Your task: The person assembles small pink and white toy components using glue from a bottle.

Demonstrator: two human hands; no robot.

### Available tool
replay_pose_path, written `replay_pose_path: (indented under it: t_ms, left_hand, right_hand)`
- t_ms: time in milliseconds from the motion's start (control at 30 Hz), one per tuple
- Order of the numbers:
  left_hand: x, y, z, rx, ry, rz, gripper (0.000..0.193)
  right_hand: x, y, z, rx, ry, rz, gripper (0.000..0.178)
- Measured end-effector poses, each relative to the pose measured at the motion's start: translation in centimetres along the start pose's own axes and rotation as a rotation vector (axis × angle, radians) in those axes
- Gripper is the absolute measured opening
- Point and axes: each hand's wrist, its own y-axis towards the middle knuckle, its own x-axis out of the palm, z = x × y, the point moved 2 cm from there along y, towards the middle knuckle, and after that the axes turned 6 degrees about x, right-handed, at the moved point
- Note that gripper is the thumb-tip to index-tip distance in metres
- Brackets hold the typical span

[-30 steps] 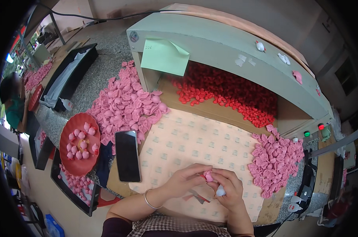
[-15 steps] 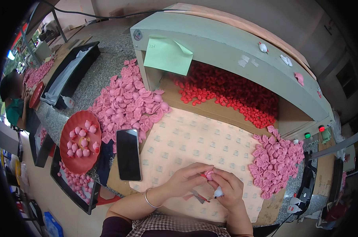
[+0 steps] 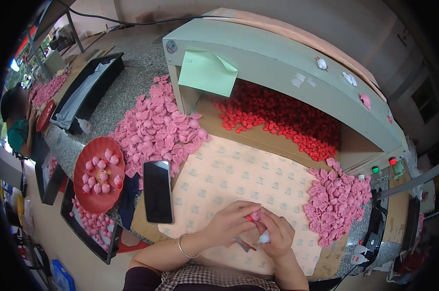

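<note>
Pinching a small rounded pink piece (image 3: 255,216) between them, the fingertips of the left hand (image 3: 230,223) and right hand (image 3: 277,234) meet over the near edge of a peach sheet patterned with grey marks (image 3: 219,184). A red bit (image 3: 249,218) shows at the piece's left side. The right hand also grasps a small white object (image 3: 264,237), partly hidden by its fingers.

At the sheet's left edge lies a black-screened phone (image 3: 158,192). Left of it, by the left edge of the grey speckled stone counter (image 3: 137,60), sits a round red plate with a scalloped rim (image 3: 95,204), holding a loose scatter of small pink balls (image 3: 98,165). Lower, beyond that edge, a black rectangular tray (image 3: 115,242) carries many more pink pieces.

Heaps of matte pink cup-shaped pieces flank the sheet: a large heap (image 3: 156,126) along its far left corner, a smaller heap (image 3: 335,203) along its right edge.

Across the sheet's far edge stands a pale green open-fronted housing (image 3: 287,63), packed with small glossy red pieces (image 3: 277,116) that spread onto the brown cardboard at its mouth. Toward the counter's far left, a long black tray (image 3: 100,87) contains a whitish liner.
</note>
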Motion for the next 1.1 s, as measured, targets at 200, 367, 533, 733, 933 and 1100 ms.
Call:
replay_pose_path:
  t_ms: [200,367,533,733,933,1100]
  left_hand:
    - [0.4,-0.2,-0.2,-0.084,-0.226,0.039,0.037]
    - [0.4,-0.5,-1.2,-0.273,-0.584,0.093,0.032]
    - [0.5,-0.5,-0.9,-0.334,-0.782,0.084,0.032]
    - [0.3,-0.4,-0.8,-0.322,-0.835,0.055,0.029]
    - [0.2,-0.4,-0.3,-0.312,-0.835,0.061,0.028]
    - [0.1,-0.2,-0.3,-0.299,-0.872,0.056,0.029]
  right_hand:
    - [0.4,-0.1,-0.3,-0.006,0.022,0.059,0.035]
    - [0.7,-0.4,0.2,0.303,0.326,0.044,0.038]
    - [0.8,-0.5,0.8,0.340,0.394,-0.048,0.038]
    - [0.6,-0.6,0.2,0.247,0.310,-0.053,0.038]
    - [0.7,-0.9,0.3,0.067,0.190,0.000,0.042]
    - [1.1,-1.1,0.4,0.052,0.185,0.018,0.041]
